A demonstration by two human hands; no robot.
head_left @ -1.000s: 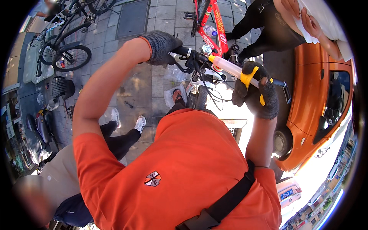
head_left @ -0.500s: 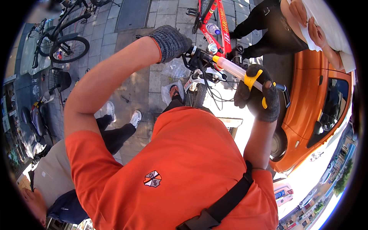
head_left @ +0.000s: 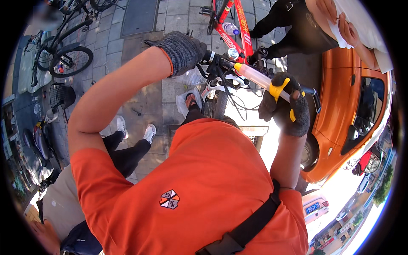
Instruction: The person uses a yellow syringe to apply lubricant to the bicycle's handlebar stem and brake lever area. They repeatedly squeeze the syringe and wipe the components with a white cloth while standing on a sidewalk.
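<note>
In a grey knit glove, my left hand (head_left: pixel 185 53) is closed round the handlebar grip of a red bicycle (head_left: pixel 244 32). My right hand (head_left: pixel 291 106), also gloved, is wrapped round the end of a clear syringe (head_left: pixel 257 76). This syringe has a yellow nose and a yellow collar at my fingers. Its nose lies close to the brake lever clamp (head_left: pixel 221 63); whether they touch I cannot tell. Dark cables (head_left: pixel 238 100) loop below the bar, near the front wheel (head_left: pixel 220 104). The far end of the handlebar passes behind my right hand.
A person in black trousers (head_left: pixel 280 25) stands close at the upper right, beside an orange car (head_left: pixel 338 110). Another person in a grey top (head_left: pixel 63 197) is at the lower left. Parked bicycles (head_left: pixel 70 61) stand on the paving. A bottle (head_left: pixel 230 29) sits on the red frame.
The view has shifted slightly, and my left hand sits a little lower and further left in it. Both hands keep their holds.
</note>
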